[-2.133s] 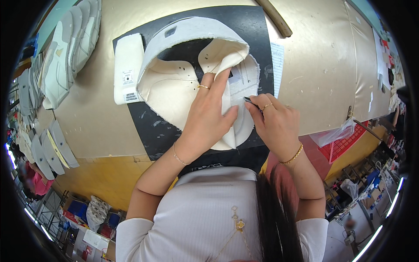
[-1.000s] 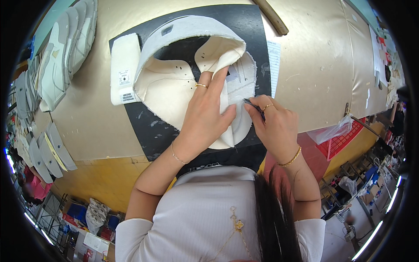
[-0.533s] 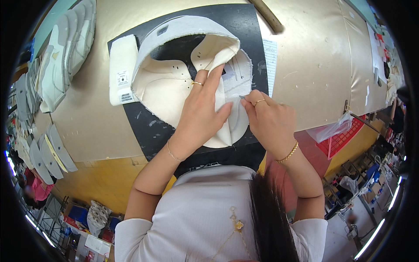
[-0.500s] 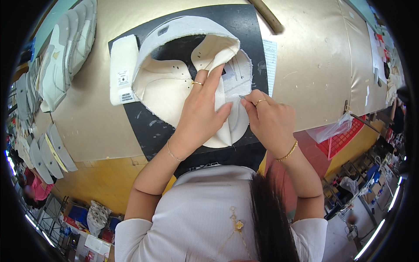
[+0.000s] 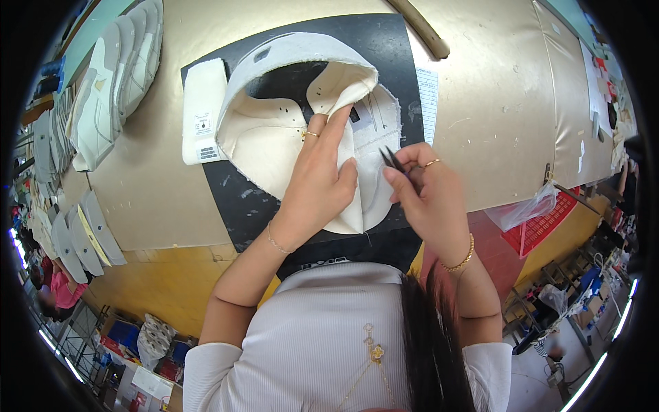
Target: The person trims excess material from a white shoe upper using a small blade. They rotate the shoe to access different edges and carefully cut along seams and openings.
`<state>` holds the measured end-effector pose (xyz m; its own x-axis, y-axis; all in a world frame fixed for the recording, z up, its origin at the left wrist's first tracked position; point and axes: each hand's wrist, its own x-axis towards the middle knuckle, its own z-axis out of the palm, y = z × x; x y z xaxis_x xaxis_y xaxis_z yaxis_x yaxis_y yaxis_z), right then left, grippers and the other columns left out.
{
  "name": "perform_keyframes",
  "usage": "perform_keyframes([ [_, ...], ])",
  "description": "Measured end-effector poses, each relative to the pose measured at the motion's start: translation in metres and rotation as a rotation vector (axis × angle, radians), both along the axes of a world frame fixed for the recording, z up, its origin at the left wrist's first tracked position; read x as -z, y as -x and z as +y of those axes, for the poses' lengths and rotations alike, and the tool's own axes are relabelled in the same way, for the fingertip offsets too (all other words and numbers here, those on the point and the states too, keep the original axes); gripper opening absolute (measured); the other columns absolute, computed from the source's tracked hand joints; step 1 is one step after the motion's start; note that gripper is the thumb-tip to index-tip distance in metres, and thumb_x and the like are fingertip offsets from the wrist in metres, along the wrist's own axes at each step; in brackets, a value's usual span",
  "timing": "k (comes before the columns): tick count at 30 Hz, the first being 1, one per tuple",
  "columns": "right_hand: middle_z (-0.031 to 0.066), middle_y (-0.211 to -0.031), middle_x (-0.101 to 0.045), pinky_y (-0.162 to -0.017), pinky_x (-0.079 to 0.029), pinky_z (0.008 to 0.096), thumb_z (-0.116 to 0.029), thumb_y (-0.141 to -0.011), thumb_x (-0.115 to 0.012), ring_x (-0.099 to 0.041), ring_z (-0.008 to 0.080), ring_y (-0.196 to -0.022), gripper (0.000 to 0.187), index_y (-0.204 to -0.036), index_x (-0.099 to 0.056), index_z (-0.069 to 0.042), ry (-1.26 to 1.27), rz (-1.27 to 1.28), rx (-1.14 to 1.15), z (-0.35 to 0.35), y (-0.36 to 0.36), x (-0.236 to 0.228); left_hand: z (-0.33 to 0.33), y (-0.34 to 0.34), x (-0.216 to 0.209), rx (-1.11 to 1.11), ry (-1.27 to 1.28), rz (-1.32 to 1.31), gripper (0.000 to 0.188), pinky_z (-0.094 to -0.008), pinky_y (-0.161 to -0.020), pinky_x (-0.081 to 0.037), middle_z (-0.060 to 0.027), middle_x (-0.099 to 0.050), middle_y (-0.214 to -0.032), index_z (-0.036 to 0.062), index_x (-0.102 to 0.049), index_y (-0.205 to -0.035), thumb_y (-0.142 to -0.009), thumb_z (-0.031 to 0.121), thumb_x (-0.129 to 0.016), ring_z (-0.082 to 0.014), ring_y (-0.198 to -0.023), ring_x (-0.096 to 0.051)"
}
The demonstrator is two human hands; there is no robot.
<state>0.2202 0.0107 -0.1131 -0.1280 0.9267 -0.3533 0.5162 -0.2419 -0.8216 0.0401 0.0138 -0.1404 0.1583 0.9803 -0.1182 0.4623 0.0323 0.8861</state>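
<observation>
A pale shoe upper (image 5: pixel 264 165) with cream lining lies inside out and curved on a black mat (image 5: pixel 237 199). My left hand (image 5: pixel 319 182) holds it down, the index finger pressed into a fold of the lining and the thumb on the seam area. Under the left fingers, part of the lining is hidden. Just right of the upper, my right hand (image 5: pixel 436 192) grips small dark thread snips (image 5: pixel 391 159), their two pointed tips parted and aimed up and left, over the grey edge of the upper. Most of the handle is covered by the fingers.
A cream labelled strip (image 5: pixel 204 113) lies left of the upper. Stacks of grey-white shoe pieces (image 5: pixel 117 89) stand farther left. A wooden handle (image 5: pixel 425 31) rests at the back, near a printed sheet (image 5: pixel 427 103). On the right, a plastic bag (image 5: pixel 528 207) hangs by a red basket (image 5: pixel 549 223).
My right hand has drawn back slightly right and down from the upper, so the snips' parted tips now show. My left hand keeps its place on the upper. The whole view has shifted a little.
</observation>
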Motion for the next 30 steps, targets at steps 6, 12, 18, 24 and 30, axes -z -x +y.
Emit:
perform_keyframes([
  [6,0.0094,-0.074,-0.064,-0.054,-0.049,0.0252,-0.011,-0.093,-0.064,-0.068,0.0147,-0.061,0.015,-0.093,-0.056,0.002,0.254,0.070,0.067,0.006,0.017,-0.011,0.002,0.000,0.002,0.000,-0.026,-0.041,0.062,-0.0435,-0.099,-0.041,-0.0277,-0.044,-0.123,-0.0086,-0.038,-0.138,-0.078,-0.004,-0.053,-0.0449,-0.112,-0.048],
  [12,0.0067,-0.081,-0.063,-0.057,-0.054,0.0225,-0.014,-0.098,-0.059,-0.071,0.0133,-0.070,0.017,-0.096,-0.052,0.002,0.241,0.309,0.240,-0.003,0.019,-0.010,0.002,-0.003,-0.003,-0.041,0.034,-0.055,0.063,-0.0415,-0.103,-0.038,-0.0253,-0.049,-0.123,-0.0062,-0.038,-0.141,-0.081,0.000,-0.057,-0.0408,-0.117,-0.049],
  [18,0.0057,-0.082,-0.062,-0.059,-0.056,0.0231,-0.014,-0.100,-0.056,-0.071,0.0137,-0.073,0.016,-0.098,-0.048,0.000,0.252,0.363,0.225,-0.007,0.014,-0.010,0.004,-0.002,-0.001,0.007,-0.077,0.005,0.061,-0.0431,-0.095,-0.044,-0.0290,-0.049,-0.120,-0.0069,-0.037,-0.140,-0.083,-0.001,-0.058,-0.0439,-0.107,-0.053],
  [24,0.0083,-0.078,-0.065,-0.063,-0.055,0.0258,-0.013,-0.100,-0.054,-0.072,0.0161,-0.073,0.015,-0.097,-0.046,-0.001,0.194,0.280,0.196,-0.020,0.021,0.009,0.006,-0.006,-0.021,0.011,0.079,0.217,0.070,-0.0435,-0.092,-0.047,-0.0290,-0.053,-0.126,0.0020,-0.032,-0.148,-0.085,0.003,-0.064,-0.0460,-0.108,-0.058],
  [30,0.0111,-0.077,-0.067,-0.061,-0.054,0.0269,-0.012,-0.100,-0.053,-0.073,0.0179,-0.073,0.014,-0.097,-0.045,0.000,0.188,0.219,0.156,-0.016,0.023,0.013,0.009,-0.004,-0.025,0.037,0.144,0.218,0.073,-0.0432,-0.095,-0.046,-0.0288,-0.049,-0.135,0.0059,-0.030,-0.150,-0.083,-0.003,-0.059,-0.0452,-0.114,-0.056],
])
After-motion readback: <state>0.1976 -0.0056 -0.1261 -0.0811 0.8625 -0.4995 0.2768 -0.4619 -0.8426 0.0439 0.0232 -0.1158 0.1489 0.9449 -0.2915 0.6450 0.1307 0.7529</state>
